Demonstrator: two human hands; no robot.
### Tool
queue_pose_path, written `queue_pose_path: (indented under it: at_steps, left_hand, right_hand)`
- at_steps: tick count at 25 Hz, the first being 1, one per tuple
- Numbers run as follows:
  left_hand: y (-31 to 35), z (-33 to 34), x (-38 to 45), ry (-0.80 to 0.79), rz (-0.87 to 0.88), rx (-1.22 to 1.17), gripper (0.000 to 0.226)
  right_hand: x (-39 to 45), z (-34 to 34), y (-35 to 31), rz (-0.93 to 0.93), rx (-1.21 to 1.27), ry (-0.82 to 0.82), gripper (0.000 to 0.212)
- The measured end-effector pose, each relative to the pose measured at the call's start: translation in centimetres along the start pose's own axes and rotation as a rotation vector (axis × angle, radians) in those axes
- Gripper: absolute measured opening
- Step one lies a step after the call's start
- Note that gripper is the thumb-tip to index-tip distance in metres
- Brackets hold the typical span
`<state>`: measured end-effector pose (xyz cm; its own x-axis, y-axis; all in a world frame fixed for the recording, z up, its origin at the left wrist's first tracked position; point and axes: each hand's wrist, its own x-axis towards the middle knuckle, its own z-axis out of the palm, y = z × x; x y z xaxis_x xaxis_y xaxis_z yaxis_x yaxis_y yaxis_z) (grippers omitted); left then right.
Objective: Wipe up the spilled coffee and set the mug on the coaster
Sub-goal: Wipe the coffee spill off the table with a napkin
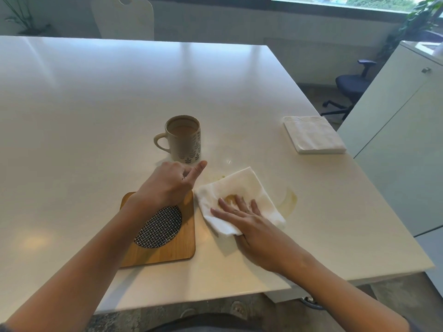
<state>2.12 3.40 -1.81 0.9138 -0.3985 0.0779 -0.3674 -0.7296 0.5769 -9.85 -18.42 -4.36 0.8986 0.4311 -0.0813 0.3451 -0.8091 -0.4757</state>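
Note:
A cream mug (184, 140) with a leaf pattern stands upright on the white table (96, 104), holding milky coffee, its handle to the left. A square wooden coaster (172, 245) with a woven dark round inset lies in front of it. My left hand (167, 183) hovers over the coaster's far edge, fingers loosely curled, holding nothing. My right hand (242, 219) presses flat on a white paper napkin (242, 188) stained brown. A coffee smear (288, 200) shows on the table to the napkin's right, and a faint one (215, 177) at its left corner.
A stack of clean white napkins (314, 137) lies near the table's right edge. A white cabinet (395, 140) stands to the right, with a dark office chair (347, 89) behind it. A white chair (124, 17) sits at the far side.

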Motion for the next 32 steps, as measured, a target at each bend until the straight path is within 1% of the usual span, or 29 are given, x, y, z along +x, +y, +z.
queue_pose_path:
  at_steps: [5,9,11,14,16,19,21,22,24,26,27,28,29,32]
  left_hand:
    - [-0.1,0.0,0.0,0.011,0.006,-0.003,0.062]
    - [-0.4,0.1,0.2,0.010,-0.005,0.007,0.065]
    - [-0.5,0.1,0.3,0.024,-0.015,-0.018,0.066]
    - [-0.4,-0.2,0.3,0.029,-0.039,-0.005,0.067]
    - [-0.3,-0.2,0.2,0.022,-0.046,-0.014,0.066]
    - [-0.3,-0.1,0.2,0.002,-0.048,-0.021,0.064]
    - [-0.3,-0.1,0.2,-0.010,-0.055,-0.003,0.068]
    - [-0.4,0.0,0.2,-0.005,-0.053,0.000,0.071]
    - [-0.4,0.1,0.3,0.013,-0.046,0.005,0.076]
    - [-0.3,0.2,0.4,0.019,-0.040,0.014,0.081]
    - [-0.3,0.2,0.5,0.014,-0.041,0.015,0.085]
    - [-0.2,0.3,0.5,0.011,-0.046,0.015,0.089]
    - [-0.2,0.3,0.5,0.011,-0.054,0.020,0.090]
    - [-0.2,0.4,0.4,0.012,-0.066,0.042,0.093]
  right_hand:
    - [-1.1,-0.5,0.7,-0.092,0.012,-0.090,0.057]
    - [-2.0,-1.1,1.6,-0.173,-0.015,-0.162,0.060]
    - [-2.5,-1.8,2.2,-0.215,-0.001,-0.195,0.061]
    - [-3.3,-3.5,3.4,-0.272,0.056,-0.227,0.068]
    - [-3.8,-4.9,4.6,-0.286,0.075,-0.237,0.064]
    - [-4.6,-7.0,6.2,-0.243,0.005,-0.220,0.057]
    - [-5.0,-8.4,6.9,-0.204,-0.004,-0.188,0.046]
    - [-5.2,-9.0,6.9,-0.185,0.029,-0.142,0.038]
    - [-5.6,-10.3,7.2,-0.136,0.132,0.012,0.031]
    - [-5.8,-11.1,7.6,-0.108,0.169,0.164,0.039]
    - [-5.9,-11.2,7.8,-0.102,0.160,0.207,0.041]
    - [-5.9,-11.0,7.8,-0.099,0.145,0.219,0.042]
    - [-5.8,-10.5,7.6,-0.099,0.126,0.195,0.042]
    - [-5.5,-8.0,7.0,-0.089,0.072,0.010,0.049]
